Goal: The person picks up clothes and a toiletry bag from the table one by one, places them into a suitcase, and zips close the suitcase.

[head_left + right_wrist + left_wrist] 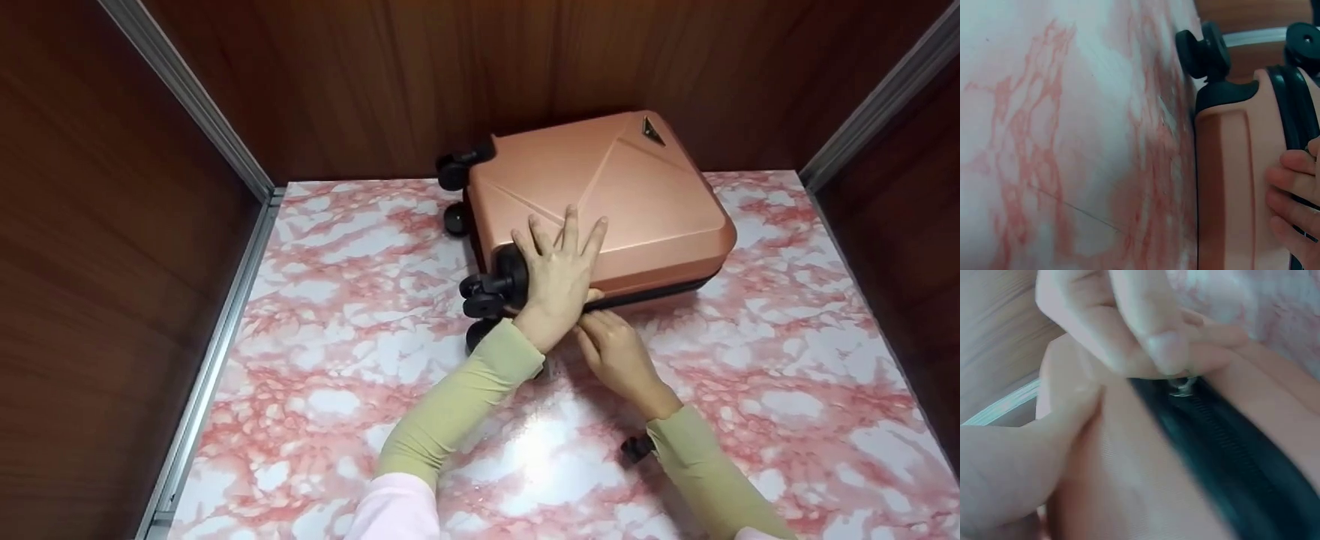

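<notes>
A rose-gold hard-shell suitcase [652, 195] lies on its side face, its wheels toward the left. My left hand [559, 281] rests on its upper shell near a corner wheel, fingers spread and straight. At the near side, my right hand [619, 352] is at the black zipper [1241, 450] that runs round the case. In the left wrist view, its fingers pinch the zipper pull [1182, 385], mostly covered by the fingertips. The right wrist view shows the right hand's fingers [1294, 191] against the side of the shell.
Black spinner wheels [487, 295] stick out from the case's left end. Red-and-white marbled sheeting [337, 405] covers the surface. Brown wood panels [360, 82] with metal edging [225, 330] stand around it. A small black object [637, 448] shows beside the right sleeve, partly hidden.
</notes>
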{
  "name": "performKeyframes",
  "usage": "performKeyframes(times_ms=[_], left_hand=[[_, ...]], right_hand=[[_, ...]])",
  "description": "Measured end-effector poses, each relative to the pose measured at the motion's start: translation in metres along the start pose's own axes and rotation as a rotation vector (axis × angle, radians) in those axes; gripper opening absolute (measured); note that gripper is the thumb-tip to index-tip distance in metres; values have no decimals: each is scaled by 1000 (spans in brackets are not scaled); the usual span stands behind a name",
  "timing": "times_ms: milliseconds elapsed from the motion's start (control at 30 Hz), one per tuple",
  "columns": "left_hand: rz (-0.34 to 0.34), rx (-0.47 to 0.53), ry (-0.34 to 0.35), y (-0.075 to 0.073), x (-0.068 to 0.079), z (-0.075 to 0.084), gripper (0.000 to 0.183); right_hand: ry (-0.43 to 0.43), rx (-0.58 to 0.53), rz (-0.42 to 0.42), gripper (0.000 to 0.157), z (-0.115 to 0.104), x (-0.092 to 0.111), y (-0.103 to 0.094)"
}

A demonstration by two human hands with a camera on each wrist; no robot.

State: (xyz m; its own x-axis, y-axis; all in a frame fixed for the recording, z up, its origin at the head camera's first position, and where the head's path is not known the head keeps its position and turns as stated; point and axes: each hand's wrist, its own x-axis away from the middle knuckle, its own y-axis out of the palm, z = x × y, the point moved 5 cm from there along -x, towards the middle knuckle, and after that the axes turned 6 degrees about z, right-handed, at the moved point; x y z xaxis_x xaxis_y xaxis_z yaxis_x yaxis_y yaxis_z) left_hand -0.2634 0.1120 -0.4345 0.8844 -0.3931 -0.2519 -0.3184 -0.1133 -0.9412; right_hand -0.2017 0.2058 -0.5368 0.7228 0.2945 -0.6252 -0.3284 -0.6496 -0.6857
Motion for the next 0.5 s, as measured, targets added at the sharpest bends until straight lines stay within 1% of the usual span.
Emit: performKeyframes(times_ms=[67,100,200,267,300,333,400,433,500], left_hand=[[-63,55,50,-7,-1,-6,108],[-98,100,80,-10,-2,-12,106],[-209,301,175,-22,-3,-33,98],[-250,447,237,-29,-3,-52,88],[-266,511,256,-32,-3,-62,82],[-270,559,271,-35,-4,-73,74],[-239,635,276,-38,-8,-97,53],[-207,643,268,-38,-11,-108,46],[-137,627,235,-35,-19,-130,40]], right_hand=[[-1,-12,-4,7,2,0,-1],[1,-18,-8,7,2,0,-1],[12,-31,-18,9,3,0,-2],[13,-39,-24,12,3,0,-2],[11,-45,-25,14,3,0,-1],[11,-50,-26,15,3,0,-1],[3,-57,-25,16,3,-1,-1],[-1,-58,-25,16,3,-1,-1],[-7,-59,-24,17,3,-1,-1]])
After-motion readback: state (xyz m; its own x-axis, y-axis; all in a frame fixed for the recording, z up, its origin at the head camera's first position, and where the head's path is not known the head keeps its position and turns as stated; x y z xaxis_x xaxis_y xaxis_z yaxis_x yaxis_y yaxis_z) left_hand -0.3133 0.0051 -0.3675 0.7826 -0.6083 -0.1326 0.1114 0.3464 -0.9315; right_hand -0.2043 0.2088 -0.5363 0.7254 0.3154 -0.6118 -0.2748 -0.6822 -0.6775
